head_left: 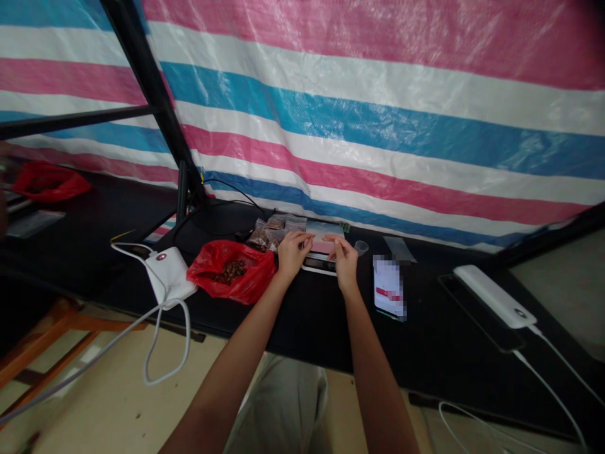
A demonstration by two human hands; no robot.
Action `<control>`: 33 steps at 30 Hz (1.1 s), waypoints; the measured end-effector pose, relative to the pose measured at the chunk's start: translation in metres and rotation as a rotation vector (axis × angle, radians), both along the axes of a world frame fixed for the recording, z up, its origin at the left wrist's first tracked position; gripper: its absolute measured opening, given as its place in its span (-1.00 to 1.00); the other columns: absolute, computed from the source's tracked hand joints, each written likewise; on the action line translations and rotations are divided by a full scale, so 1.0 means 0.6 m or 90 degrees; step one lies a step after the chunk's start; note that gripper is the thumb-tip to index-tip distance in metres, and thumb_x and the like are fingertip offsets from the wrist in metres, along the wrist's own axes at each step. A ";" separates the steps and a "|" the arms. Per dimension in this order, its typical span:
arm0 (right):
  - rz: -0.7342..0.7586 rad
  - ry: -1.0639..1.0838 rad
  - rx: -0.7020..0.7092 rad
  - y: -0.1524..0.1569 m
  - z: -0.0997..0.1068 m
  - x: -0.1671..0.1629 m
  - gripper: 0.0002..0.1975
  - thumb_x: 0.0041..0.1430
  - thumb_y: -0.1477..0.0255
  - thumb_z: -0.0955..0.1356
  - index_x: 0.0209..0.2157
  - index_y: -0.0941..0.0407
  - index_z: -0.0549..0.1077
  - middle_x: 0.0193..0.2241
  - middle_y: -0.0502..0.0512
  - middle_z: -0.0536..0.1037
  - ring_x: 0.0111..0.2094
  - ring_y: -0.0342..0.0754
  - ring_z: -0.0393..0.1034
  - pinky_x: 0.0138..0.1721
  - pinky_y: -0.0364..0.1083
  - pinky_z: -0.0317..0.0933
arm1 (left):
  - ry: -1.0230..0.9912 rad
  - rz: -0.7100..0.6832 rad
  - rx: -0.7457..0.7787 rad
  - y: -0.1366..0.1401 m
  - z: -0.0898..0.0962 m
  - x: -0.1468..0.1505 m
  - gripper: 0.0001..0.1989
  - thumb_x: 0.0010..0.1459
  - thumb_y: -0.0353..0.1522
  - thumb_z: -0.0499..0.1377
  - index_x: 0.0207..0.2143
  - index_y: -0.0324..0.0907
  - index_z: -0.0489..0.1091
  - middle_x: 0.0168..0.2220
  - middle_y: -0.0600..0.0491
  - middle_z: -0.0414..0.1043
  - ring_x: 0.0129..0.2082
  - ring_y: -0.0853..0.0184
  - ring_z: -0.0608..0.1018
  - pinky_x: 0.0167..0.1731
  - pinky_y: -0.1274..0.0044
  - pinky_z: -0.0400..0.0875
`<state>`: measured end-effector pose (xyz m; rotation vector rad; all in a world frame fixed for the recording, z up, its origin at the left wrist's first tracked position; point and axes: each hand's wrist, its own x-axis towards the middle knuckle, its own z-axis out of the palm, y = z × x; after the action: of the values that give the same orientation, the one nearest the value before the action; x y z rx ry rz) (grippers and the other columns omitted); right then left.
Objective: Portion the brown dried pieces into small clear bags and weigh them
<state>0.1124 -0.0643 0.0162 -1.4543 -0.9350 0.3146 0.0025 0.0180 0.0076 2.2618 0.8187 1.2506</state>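
On the black table [309, 328], the red bag [259, 277] lies left of my grip. The flat device [320, 263] sits between my left hand [293, 253] and right hand [345, 257], fingers curled; whether they pinch anything, I can't tell.

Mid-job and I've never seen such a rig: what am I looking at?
There's no machine: these are a bare human left hand and right hand. The single view comes from a head-worn camera looking forward and down. On the black table lie a red bag of small brown pieces, small filled clear bags, a lit phone and, at right, a white cabled block. Both hands are at a flat device with a white front edge. Whether either grip holds anything is too small to tell.
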 end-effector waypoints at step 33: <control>-0.047 -0.058 0.004 -0.005 -0.001 -0.003 -0.67 0.18 0.23 0.15 -0.24 0.12 0.41 -0.35 0.07 0.55 -0.65 -0.20 0.34 -0.55 -0.20 0.18 | 0.053 0.044 -0.007 0.004 -0.002 -0.002 -0.81 0.10 -0.42 0.07 -0.31 -0.18 0.48 -0.38 0.05 0.50 -0.34 0.35 0.46 -0.28 0.55 0.31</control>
<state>0.1104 -0.0676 0.0153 -1.5042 -0.9521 0.1922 0.0013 0.0206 0.0062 2.3080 0.9394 1.1844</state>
